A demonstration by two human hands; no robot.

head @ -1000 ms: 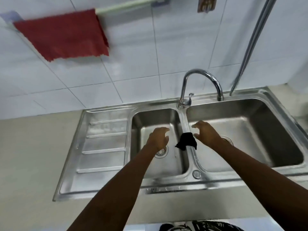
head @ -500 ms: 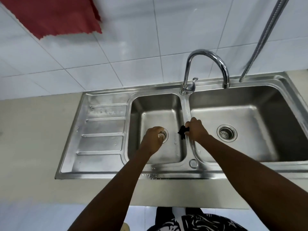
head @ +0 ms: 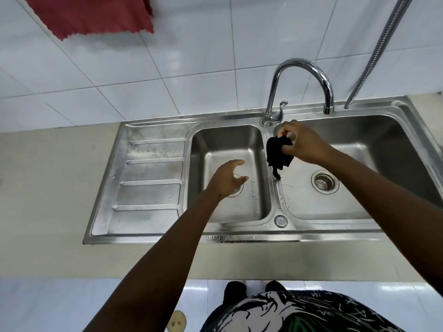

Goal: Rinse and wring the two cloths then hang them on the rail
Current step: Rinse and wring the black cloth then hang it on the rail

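Observation:
A small black cloth (head: 278, 154) hangs from my right hand (head: 303, 142), which pinches its top just above the divider between the two basins, below the tap's base. Its lower tip dangles near the divider. My left hand (head: 226, 179) hovers over the left basin with fingers spread and nothing in it. A red cloth (head: 93, 15) hangs against the tiled wall at the top left; the rail that holds it is out of view.
The steel double sink (head: 239, 238) has a ribbed drainboard (head: 148, 178) on the left and a drain (head: 324, 182) in the right basin. A curved tap (head: 302, 65) rises behind the divider with its spout over the right basin. A flexible metal hose (head: 381, 44) hangs at right.
My right hand has closed on the black cloth and lifted it off the divider toward the tap. My left hand stayed open over the left basin. The view tilted down, hiding the rail.

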